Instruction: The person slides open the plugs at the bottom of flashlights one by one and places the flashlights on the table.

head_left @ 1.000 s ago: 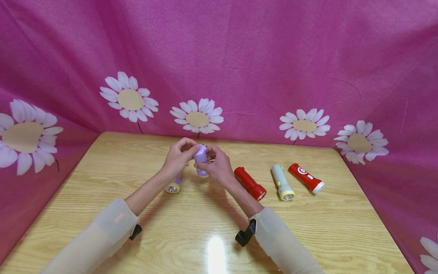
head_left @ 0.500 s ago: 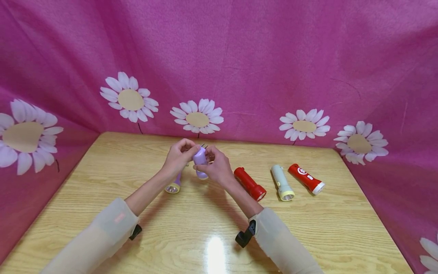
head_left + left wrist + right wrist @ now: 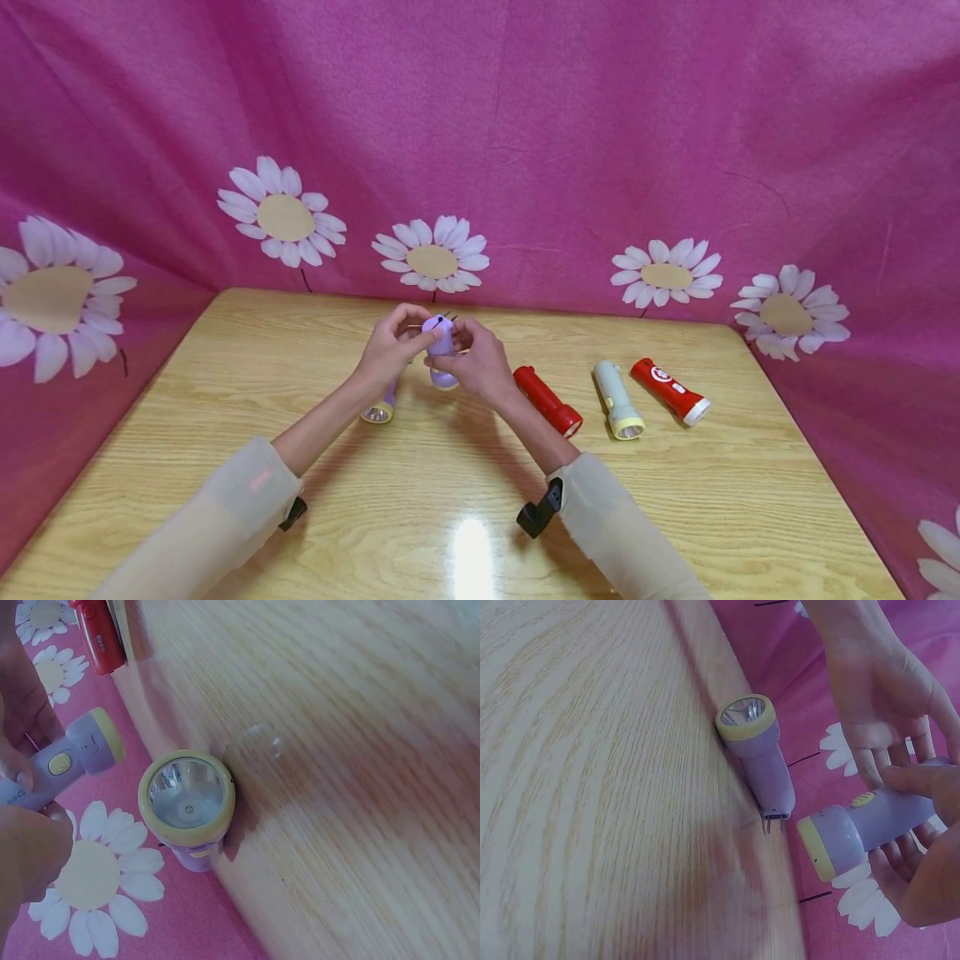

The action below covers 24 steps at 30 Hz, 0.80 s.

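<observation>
Both hands hold a purple flashlight with a yellow head rim and yellow switch, raised over the far part of the table. Its tail points up, where thin metal prongs stick out; its head points down. My left hand pinches the tail end, thumb on the near side. Lower on the body, my right hand grips with its thumb across the front. On the table beside my left hand lies a second purple flashlight, yellow-rimmed, with prongs out at its tail.
To the right on the wooden table lie a red flashlight, a pale grey-green flashlight with a yellow rim, and a red-and-white flashlight. A pink flowered cloth hangs behind and at the sides.
The held flashlight's tail has tipped toward the head camera, showing a dark mark on its end. My left thumb has shifted slightly down and right. The flashlights on the table have not moved.
</observation>
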Motion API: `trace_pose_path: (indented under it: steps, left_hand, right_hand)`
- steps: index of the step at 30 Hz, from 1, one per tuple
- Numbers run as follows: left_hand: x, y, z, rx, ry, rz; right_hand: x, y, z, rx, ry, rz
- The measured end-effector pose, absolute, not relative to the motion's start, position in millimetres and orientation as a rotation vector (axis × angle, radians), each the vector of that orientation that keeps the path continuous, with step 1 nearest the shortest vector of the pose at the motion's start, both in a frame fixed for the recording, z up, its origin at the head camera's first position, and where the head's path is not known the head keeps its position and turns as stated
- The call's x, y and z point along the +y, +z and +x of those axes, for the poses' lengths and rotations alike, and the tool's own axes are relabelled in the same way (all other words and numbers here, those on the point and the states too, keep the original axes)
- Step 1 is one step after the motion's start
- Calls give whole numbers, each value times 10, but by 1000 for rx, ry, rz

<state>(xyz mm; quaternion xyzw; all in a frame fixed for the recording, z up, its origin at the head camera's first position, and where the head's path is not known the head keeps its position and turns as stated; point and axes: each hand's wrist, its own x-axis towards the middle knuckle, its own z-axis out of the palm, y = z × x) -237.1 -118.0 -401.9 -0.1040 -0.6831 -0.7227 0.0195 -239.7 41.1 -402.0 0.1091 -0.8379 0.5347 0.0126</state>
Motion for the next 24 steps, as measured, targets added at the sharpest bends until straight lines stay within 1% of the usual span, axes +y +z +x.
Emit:
trace_pose_path:
  steps: [9,24]
  left_hand:
    - [-1166,-4074,-2364,-2165,-2137,-396]
    - [-1172,-4047,-2364,-2230,-2071,-354]
  right_hand:
    - [415,-4025,-2409,-2591,1681,347]
    - [464,-4029,-2425,-2719,1649,396]
